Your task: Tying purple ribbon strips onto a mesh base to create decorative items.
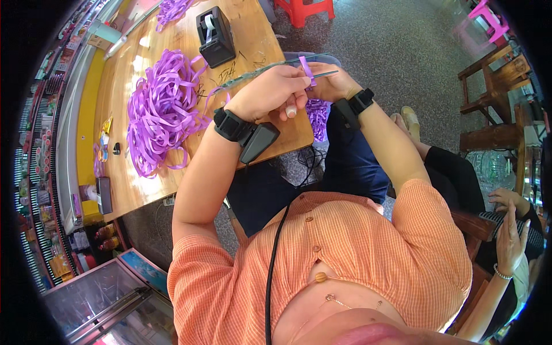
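Observation:
My left hand is closed, its thumb and fingertips meeting at a short purple ribbon above the table's right edge. That ribbon crosses thin dark green sticks. Close against it, my right hand is curled around the sticks' end; its fingertips are partly hidden. A pale wrap covers one fingertip of my left hand. To the left of my hands a big loose heap of purple ribbon strips lies on the wooden table, and one strand trails toward my left wrist.
A black tape dispenser stands on the table beyond the heap. More purple ribbon lies at the far edge. Purple strips hang below my hands. A person's hand shows at right, near wooden chairs. A red stool stands beyond.

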Action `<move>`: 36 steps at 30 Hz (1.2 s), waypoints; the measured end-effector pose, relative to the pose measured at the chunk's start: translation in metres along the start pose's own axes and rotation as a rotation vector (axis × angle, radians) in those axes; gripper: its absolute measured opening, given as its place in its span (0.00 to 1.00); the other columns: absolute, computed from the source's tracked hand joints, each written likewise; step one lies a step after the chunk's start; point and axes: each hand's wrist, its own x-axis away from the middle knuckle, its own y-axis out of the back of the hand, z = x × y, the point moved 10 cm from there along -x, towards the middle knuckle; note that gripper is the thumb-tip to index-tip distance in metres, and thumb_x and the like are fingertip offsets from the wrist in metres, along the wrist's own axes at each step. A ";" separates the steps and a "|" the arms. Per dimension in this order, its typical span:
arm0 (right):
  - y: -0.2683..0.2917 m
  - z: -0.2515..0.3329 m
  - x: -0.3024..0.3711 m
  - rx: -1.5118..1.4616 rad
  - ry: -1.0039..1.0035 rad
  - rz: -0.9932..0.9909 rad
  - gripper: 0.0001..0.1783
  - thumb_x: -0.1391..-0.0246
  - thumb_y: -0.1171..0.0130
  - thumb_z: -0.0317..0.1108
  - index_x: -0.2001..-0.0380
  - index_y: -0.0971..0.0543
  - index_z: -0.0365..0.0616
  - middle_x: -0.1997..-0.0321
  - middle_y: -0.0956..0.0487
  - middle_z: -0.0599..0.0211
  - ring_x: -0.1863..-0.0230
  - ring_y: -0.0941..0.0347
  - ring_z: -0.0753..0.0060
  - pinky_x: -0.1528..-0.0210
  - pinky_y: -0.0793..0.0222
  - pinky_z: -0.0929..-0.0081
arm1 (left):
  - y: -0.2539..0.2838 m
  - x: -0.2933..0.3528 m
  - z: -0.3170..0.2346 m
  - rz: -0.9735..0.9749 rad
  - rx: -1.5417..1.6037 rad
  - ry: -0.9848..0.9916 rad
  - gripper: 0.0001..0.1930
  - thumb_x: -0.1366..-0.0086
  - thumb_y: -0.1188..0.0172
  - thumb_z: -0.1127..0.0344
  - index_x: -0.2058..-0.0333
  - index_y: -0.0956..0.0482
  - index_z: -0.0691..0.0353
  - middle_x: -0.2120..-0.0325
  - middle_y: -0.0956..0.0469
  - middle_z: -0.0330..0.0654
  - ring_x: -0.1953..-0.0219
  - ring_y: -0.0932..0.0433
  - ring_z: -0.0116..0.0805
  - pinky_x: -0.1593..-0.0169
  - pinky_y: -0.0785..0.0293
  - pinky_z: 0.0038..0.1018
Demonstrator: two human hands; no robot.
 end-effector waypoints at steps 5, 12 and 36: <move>0.000 -0.003 0.005 0.054 -0.041 -0.102 0.17 0.37 0.47 0.43 0.49 0.24 0.48 0.51 0.21 0.65 0.49 0.24 0.64 0.42 0.30 0.53 | -0.002 0.001 -0.003 0.007 0.029 -0.011 0.11 0.31 0.49 0.61 0.65 0.24 0.63 0.80 0.25 0.35 0.84 0.27 0.21 0.84 0.32 0.19; -0.017 0.008 0.012 -0.145 0.095 -0.044 0.23 0.36 0.53 0.48 0.49 0.26 0.41 0.50 0.21 0.61 0.50 0.24 0.61 0.46 0.31 0.57 | -0.002 0.003 -0.003 0.007 0.008 0.013 0.11 0.30 0.50 0.60 0.66 0.25 0.62 0.80 0.26 0.35 0.83 0.27 0.21 0.82 0.32 0.19; -0.036 0.074 0.068 0.861 0.183 -0.649 0.26 0.39 0.44 0.56 0.62 0.19 0.40 0.64 0.20 0.71 0.65 0.27 0.79 0.58 0.32 0.80 | -0.001 0.005 -0.004 -0.003 -0.029 0.023 0.13 0.29 0.49 0.58 0.69 0.26 0.60 0.80 0.26 0.33 0.84 0.28 0.20 0.81 0.32 0.18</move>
